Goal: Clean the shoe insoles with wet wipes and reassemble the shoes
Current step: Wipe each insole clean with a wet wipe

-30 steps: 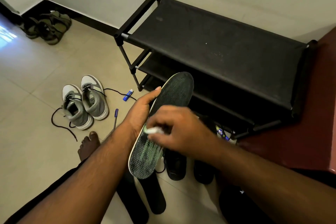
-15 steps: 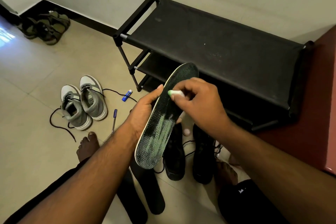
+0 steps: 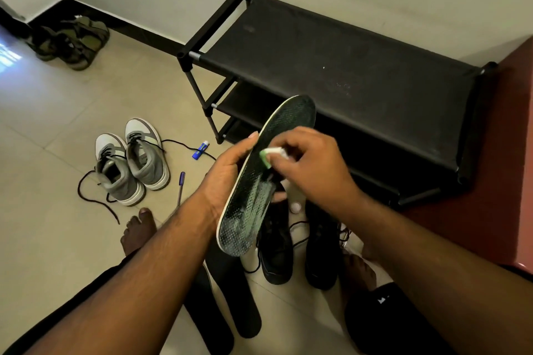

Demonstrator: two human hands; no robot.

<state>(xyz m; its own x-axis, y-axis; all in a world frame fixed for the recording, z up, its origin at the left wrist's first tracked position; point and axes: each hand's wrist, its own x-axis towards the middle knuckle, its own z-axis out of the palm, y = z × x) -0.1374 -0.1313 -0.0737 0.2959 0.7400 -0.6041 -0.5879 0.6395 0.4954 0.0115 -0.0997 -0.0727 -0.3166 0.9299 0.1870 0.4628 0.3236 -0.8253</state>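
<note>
My left hand (image 3: 223, 174) grips a dark insole (image 3: 259, 199) with a pale edge and greenish smears, holding it tilted with its toe end up toward the rack. My right hand (image 3: 311, 166) pinches a folded white wet wipe (image 3: 269, 154) against the insole's upper middle. Below the hands a pair of black shoes (image 3: 277, 251) stands on the floor, laces loose. Two black insoles (image 3: 236, 305) lie on the tiles near my legs. A pair of grey and white sneakers (image 3: 132, 164) sits to the left with untied laces.
A black two-tier shoe rack (image 3: 346, 66) stands against the wall behind the hands. A blue tube (image 3: 200, 150) and a pen (image 3: 180, 187) lie on the tiled floor. Olive sandals (image 3: 72, 40) rest in the far left corner. A red surface (image 3: 496, 181) is at right. My bare feet flank the shoes.
My right hand moved the wipe from the insole's lower part up toward the toe end, then slightly back down. The insole's toe tipped higher and the left hand shifted a little.
</note>
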